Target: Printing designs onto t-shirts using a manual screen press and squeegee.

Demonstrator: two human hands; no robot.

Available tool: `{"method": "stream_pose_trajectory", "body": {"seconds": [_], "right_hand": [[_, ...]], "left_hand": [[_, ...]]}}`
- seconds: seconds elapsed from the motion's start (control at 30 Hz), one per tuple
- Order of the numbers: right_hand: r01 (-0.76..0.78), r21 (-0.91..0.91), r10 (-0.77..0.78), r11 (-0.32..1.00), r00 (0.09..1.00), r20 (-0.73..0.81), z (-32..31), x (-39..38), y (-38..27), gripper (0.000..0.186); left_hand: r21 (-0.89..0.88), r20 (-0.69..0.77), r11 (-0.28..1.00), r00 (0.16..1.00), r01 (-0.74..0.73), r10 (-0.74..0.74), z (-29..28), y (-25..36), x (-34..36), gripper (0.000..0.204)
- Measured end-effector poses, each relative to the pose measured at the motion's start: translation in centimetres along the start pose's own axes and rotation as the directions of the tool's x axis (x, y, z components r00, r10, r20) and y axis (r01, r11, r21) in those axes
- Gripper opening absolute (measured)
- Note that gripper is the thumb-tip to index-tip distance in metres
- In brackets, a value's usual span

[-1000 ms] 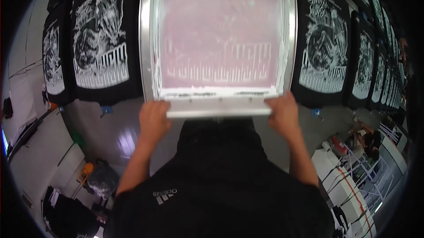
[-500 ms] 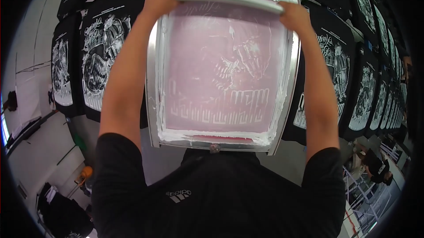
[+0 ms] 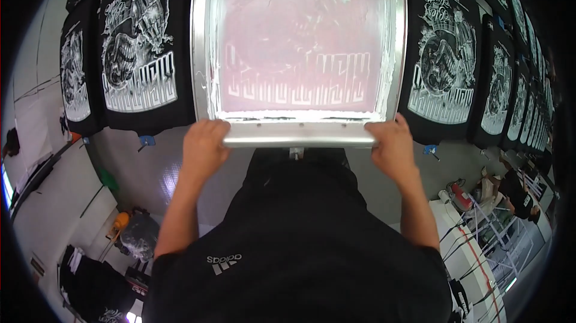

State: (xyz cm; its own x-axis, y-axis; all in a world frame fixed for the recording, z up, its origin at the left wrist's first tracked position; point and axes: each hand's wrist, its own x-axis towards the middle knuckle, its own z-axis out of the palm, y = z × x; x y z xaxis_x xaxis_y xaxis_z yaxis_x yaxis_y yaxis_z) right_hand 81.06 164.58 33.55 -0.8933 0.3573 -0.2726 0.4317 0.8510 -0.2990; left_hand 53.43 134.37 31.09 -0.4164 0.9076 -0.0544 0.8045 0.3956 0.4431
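Note:
A silver squeegee (image 3: 300, 142) lies across the near end of a screen-printing frame (image 3: 200, 41). My left hand (image 3: 206, 148) is closed around its left end, and my right hand (image 3: 393, 148) grips the right end. Beyond the squeegee stretches the pinkish mesh (image 3: 300, 35), with pale angular lettering showing in its lower part. White ink (image 3: 390, 41) is smeared thickly along the mesh's sides, with more of it just past the squeegee. The frame's far end is cut off by the top of the view. My fingers' undersides are hidden.
Black T-shirts with white prints lie on both sides, one at the left (image 3: 138, 53) and one at the right (image 3: 443, 59), with several more beyond. A person in black (image 3: 517, 194) is at far right, near a white rack. An orange object (image 3: 122, 221) stands at lower left.
Both hands have brought the squeegee from the frame's far end to its near end, toward my body. The view has shifted, so the frame sits higher in it.

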Motion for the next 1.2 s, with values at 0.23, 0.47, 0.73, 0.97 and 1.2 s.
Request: {"method": "stream_pose_trajectory", "body": {"seconds": [0.23,0.47,0.73,0.97,1.2], "right_hand": [[-0.004,-0.001,0.004,1.0,1.0,-0.022,3.1,-1.5,-0.6,0.038],[0.06,-0.13,-0.104,0.99,0.926,-0.362,3.5,8.7,4.6,0.041],[-0.029,-0.272,-0.057,0.962,0.951,-0.304,-10.0,35.9,14.1,0.034],[0.102,-0.106,-0.114,0.989,0.987,-0.116,-17.5,42.9,15.9,0.047],[0.083,-0.054,-0.083,0.995,0.996,0.016,-18.8,46.6,18.2,0.05]], "left_hand": [[0.018,-0.08,1.0,0.997,0.011,-0.009,3.0,-0.2,-3.1,0.038],[0.135,-0.193,0.991,0.981,0.003,0.024,5.0,-6.4,9.2,0.046],[0.286,-0.222,0.957,0.975,0.047,0.019,-4.2,-12.9,39.8,0.041],[0.444,-0.651,0.895,0.668,-0.049,0.36,-10.0,-8.6,40.2,0.039],[-0.294,0.717,0.855,0.69,0.427,-0.098,1.2,2.1,10.4,0.034]]}}
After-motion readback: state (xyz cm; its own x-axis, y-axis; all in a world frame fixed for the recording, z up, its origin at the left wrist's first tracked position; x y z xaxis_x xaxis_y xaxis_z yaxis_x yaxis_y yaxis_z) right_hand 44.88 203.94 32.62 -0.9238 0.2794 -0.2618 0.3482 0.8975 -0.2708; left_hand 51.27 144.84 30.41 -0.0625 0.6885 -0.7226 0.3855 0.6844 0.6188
